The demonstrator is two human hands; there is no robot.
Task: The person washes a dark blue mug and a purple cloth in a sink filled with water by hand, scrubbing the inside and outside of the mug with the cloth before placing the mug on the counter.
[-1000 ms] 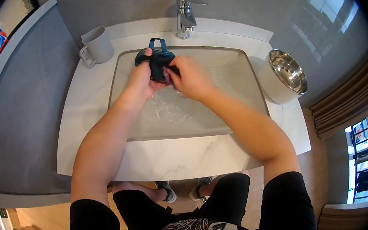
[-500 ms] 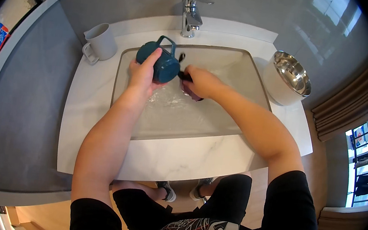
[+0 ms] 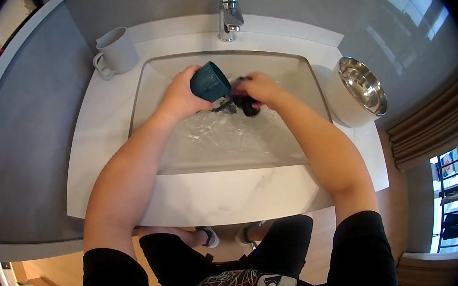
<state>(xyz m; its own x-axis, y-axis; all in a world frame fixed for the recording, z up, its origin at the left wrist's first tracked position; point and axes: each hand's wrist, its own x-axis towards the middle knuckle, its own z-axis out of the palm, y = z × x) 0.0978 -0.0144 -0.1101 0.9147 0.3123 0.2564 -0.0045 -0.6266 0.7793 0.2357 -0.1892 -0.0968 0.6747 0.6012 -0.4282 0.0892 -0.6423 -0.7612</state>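
Head view: left fingers (image 3: 189, 74) are wrapped round a tilted dark teal cylindrical cup (image 3: 208, 83); right fingers (image 3: 254, 81) clutch a blurred dark object (image 3: 247, 106) just beside it. Below them, a grey rectangular basin (image 3: 210, 160) holds water; beyond stands a chrome faucet (image 3: 230, 16).

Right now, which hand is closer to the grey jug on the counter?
Left. The left hand, holding the teal cup, is to the right of the grey jug; the right hand is farther right, beyond the cup.
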